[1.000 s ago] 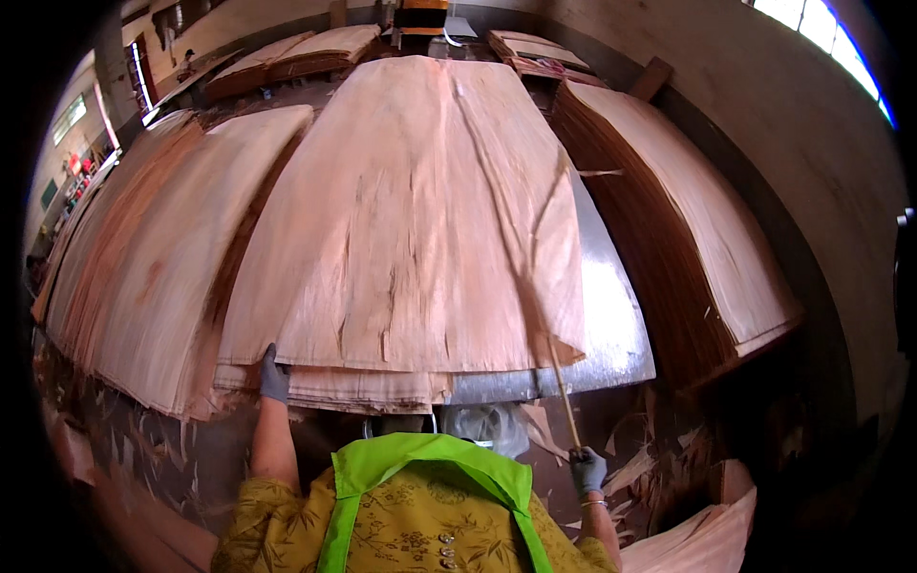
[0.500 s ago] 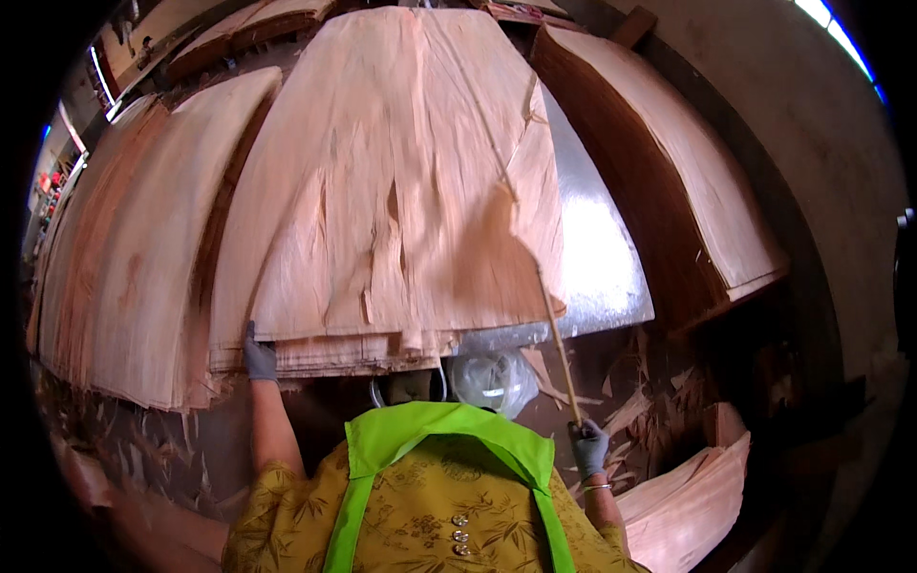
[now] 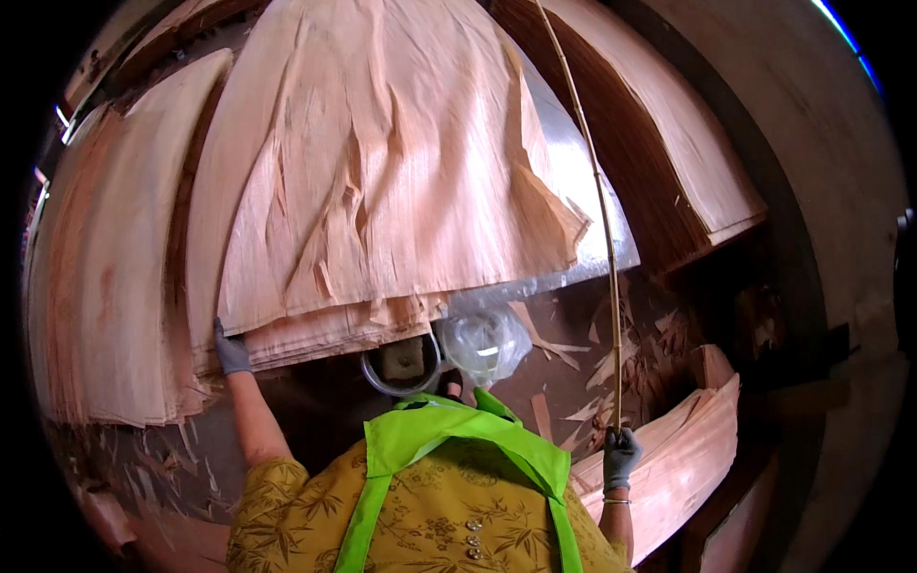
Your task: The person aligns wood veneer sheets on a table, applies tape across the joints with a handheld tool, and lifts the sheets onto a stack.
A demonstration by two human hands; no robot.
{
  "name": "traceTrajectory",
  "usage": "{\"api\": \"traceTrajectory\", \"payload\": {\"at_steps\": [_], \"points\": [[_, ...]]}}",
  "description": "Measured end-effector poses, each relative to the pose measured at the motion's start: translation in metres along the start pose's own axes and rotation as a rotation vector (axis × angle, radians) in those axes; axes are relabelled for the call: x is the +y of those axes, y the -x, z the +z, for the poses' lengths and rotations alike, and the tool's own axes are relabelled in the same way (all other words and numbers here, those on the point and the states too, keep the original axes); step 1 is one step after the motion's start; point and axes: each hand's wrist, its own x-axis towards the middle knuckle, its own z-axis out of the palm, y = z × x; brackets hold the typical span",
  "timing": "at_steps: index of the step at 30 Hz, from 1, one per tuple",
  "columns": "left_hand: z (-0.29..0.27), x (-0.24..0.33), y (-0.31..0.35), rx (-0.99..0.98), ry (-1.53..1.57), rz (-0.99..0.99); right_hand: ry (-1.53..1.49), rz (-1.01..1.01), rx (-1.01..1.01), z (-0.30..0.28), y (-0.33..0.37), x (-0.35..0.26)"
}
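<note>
A large, thin wood veneer sheet [image 3: 411, 162], rippled and split in places, lies over a stack of veneer [image 3: 325, 339] in front of me. My left hand [image 3: 232, 350], in a grey glove, is closed on the sheet's near left corner. Off to the right, my right hand [image 3: 621, 458], also gloved in grey, grips the near end of a long thin bamboo stick [image 3: 604, 201]. The stick points away from me, beside the sheet's right edge and across a shiny silvery surface [image 3: 616, 239]. The sheet's right edge curls up slightly.
More veneer stacks stand at the left [image 3: 115, 277] and right [image 3: 669, 115]. A round container [image 3: 401, 368] and a clear plastic bag [image 3: 484, 344] sit below the near edge. Veneer scraps [image 3: 592, 382] litter the floor, and a curved veneer pile [image 3: 669, 468] lies near my right arm.
The bamboo stick has swung right, off the sheet, and now stands straighter. My right hand has moved right. The sheet has rippled more, and the view has shifted.
</note>
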Motion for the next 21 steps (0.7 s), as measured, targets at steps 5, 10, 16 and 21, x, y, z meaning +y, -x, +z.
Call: {"api": "traceTrajectory", "payload": {"at_steps": [5, 10, 16, 21], "points": [[0.018, -0.009, 0.034, 0.081, 0.085, 0.091, -0.128, 0.036, 0.026, -0.005, 0.000, 0.011], [0.060, -0.048, 0.071, 0.409, -0.676, 0.568, -0.207, 0.047, -0.048, 0.001, -0.024, 0.035], [0.232, -0.226, 0.214, -0.331, -1.115, 0.629, -0.292, 0.010, -0.060, -0.007, -0.076, 0.107], [0.391, -0.360, 0.314, -0.686, -1.550, 0.539, -0.324, 0.056, -0.030, -0.048, -0.118, 0.185]]}}
